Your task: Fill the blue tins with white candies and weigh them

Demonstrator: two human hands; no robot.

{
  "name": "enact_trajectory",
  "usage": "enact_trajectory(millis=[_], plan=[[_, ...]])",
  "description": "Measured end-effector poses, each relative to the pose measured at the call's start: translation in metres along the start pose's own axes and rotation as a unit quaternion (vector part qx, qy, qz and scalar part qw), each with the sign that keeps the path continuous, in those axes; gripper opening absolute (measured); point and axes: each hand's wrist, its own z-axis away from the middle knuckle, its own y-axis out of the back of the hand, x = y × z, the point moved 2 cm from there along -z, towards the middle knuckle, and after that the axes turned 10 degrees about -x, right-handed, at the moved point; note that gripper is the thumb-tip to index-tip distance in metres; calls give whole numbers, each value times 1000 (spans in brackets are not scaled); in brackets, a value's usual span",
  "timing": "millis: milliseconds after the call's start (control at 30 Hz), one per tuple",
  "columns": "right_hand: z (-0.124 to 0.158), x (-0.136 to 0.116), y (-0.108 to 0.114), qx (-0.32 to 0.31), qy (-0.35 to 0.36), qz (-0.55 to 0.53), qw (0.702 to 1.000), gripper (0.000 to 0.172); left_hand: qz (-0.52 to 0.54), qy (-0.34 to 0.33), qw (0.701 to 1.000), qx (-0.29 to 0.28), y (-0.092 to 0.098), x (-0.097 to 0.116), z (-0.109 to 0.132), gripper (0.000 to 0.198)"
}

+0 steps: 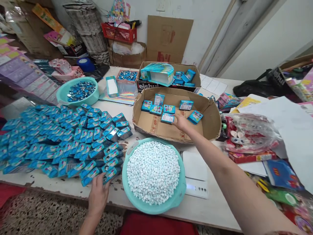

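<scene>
Head view: behind round turquoise plastic basin (154, 209), brown cardboard carton (206, 119) holds seven blue oblong boxes (169, 109); dozens remain basin's left. Left hand (99, 192), right hand (181, 123) each touch one; grips unclear.

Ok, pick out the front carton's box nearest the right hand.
The blue box at the fingertips of the right hand, white panel up; others lie farther off.

Right arm (227, 173): truncated at lower right corner. Left forearm (91, 220): truncated at bottom edge. Digital scale (200, 193), lower centre: left portion concealed by turquoise bowl (125, 173); display (191, 187) illegible. Blue cartons (67, 148), left: fine print illegible.
</scene>
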Motion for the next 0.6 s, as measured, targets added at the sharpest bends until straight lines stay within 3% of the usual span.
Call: enact_trajectory(millis=[100, 200, 333, 467, 533, 600], plan=[[-39, 1, -30, -48, 0, 3, 999, 57, 5, 27, 999, 34, -8, 5, 1, 32], [-56, 9, -53, -62, -30, 12, 998, 68, 0, 37, 998, 44, 5, 17, 6, 32], [-57, 16, -63, -53, -54, 5, 997, 70, 79, -49, 993, 74, 18, 59, 1, 33], [-46, 14, -52, -69, -52, -37, 996, 71, 155, -179, 970, -59, -4, 111, -34, 44], [-31, 10, -37, -84, -38, -66, 994, 75, 151, -190, 964, -110, -20, 127, -53, 51], [-5, 4, -17, -90, -11, -93, 992, 82, 149, -172, 966, -124, -32, 135, -66, 54]])
